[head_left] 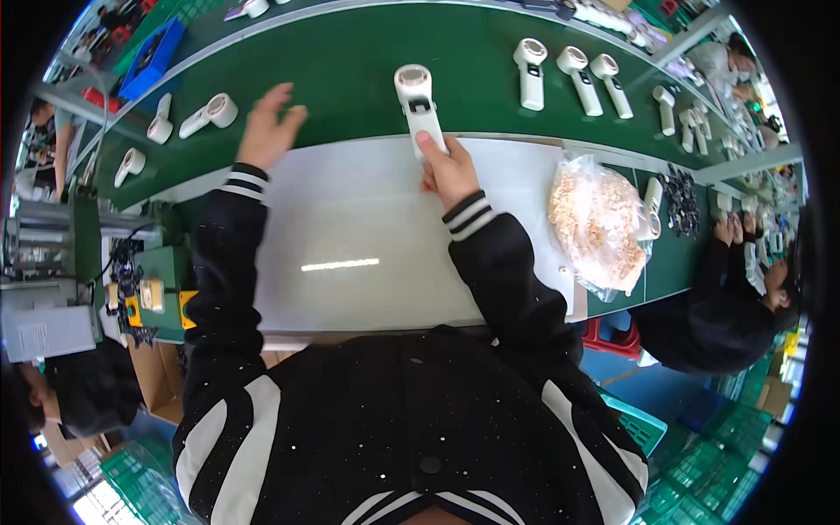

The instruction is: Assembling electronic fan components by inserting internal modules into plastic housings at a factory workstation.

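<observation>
In my right hand (451,172) is a white handheld device (421,115) with a round head and a small dark panel below it. My fingers wrap its handle, the thumb lies on top, and the head points away from me. My left hand (269,129) holds nothing; its fingers are apart above the far edge of the pale work mat (367,227). Nearest to it, on the left, a similar white device (210,115) lies on the green belt (341,66).
More white devices lie along the belt, several on the right (531,74). On my right sit a clear bag of small beige pieces (597,223) and a pile of small black parts (680,201). A blue bin (153,59) stands far left. Co-workers sit on both sides.
</observation>
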`<action>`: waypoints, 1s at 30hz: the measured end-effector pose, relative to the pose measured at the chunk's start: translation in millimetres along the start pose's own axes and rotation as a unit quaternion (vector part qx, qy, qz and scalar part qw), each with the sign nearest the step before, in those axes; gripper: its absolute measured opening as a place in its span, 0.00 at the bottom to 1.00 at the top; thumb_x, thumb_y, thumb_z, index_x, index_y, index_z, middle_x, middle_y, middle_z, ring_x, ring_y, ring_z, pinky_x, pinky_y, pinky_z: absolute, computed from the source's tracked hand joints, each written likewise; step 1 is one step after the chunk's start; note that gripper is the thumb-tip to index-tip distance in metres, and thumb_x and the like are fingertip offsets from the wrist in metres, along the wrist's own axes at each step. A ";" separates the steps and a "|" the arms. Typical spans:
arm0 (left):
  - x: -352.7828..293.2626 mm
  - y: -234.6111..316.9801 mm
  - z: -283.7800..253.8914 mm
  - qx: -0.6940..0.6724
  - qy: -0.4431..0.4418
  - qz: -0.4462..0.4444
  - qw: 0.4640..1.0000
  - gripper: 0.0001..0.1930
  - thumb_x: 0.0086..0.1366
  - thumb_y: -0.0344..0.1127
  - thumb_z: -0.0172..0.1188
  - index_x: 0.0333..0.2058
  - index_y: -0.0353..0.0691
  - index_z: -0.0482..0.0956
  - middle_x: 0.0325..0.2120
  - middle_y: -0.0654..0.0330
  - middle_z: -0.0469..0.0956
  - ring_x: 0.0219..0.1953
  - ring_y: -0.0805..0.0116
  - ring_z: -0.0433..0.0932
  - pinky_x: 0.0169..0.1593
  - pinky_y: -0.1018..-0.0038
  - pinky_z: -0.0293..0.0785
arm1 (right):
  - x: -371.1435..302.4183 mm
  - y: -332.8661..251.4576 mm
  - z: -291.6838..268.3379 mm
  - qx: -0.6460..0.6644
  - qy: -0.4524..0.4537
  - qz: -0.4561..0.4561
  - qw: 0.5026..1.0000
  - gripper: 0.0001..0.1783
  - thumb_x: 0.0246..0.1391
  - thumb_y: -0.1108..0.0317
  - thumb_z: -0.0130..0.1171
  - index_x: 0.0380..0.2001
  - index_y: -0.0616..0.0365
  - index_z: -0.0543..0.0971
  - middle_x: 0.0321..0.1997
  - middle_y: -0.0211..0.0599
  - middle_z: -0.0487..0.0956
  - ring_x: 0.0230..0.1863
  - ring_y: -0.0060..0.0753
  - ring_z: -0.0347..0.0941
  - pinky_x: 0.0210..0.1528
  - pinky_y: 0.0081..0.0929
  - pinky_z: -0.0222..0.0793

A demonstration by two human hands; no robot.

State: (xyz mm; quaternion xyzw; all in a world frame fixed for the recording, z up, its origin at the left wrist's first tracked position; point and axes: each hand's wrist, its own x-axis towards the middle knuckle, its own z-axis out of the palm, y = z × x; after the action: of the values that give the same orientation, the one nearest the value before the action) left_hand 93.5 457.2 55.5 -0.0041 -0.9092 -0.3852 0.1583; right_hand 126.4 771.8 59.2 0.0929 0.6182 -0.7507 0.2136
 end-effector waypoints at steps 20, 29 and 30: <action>47.1 -74.3 -80.4 0.313 -0.060 0.012 0.948 0.23 0.56 0.43 0.65 0.48 0.42 0.72 0.41 0.49 0.79 0.44 0.48 0.78 0.45 0.60 0.74 | -120.6 -13.0 -241.3 -0.527 0.289 -0.142 0.787 0.10 0.53 0.67 0.55 0.35 0.54 0.83 0.34 0.42 0.83 0.39 0.45 0.80 0.44 0.35 0.74; -130.0 77.9 21.8 -0.090 -0.090 -0.063 0.990 0.25 0.62 0.40 0.64 0.51 0.35 0.65 0.32 0.59 0.73 0.30 0.73 0.71 0.35 0.76 0.70 | -168.0 -15.9 -196.2 -0.414 0.244 -0.212 0.851 0.05 0.53 0.71 0.58 0.32 0.60 0.78 0.17 0.32 0.72 0.19 0.23 0.68 0.24 0.23 0.63; -142.2 89.3 30.5 -0.149 -0.096 -0.108 0.978 0.25 0.64 0.39 0.62 0.53 0.35 0.63 0.32 0.60 0.71 0.30 0.75 0.70 0.34 0.78 0.68 | -176.9 -7.5 -192.6 -0.416 0.241 -0.184 0.857 0.07 0.52 0.71 0.59 0.35 0.59 0.77 0.18 0.33 0.73 0.21 0.24 0.70 0.25 0.23 0.64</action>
State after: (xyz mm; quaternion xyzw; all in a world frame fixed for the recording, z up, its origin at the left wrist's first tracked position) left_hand 231.5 557.7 56.7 0.0338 -0.8476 -0.5289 0.0254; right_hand 256.8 995.7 95.2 0.0578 0.9111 -0.4029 -0.0657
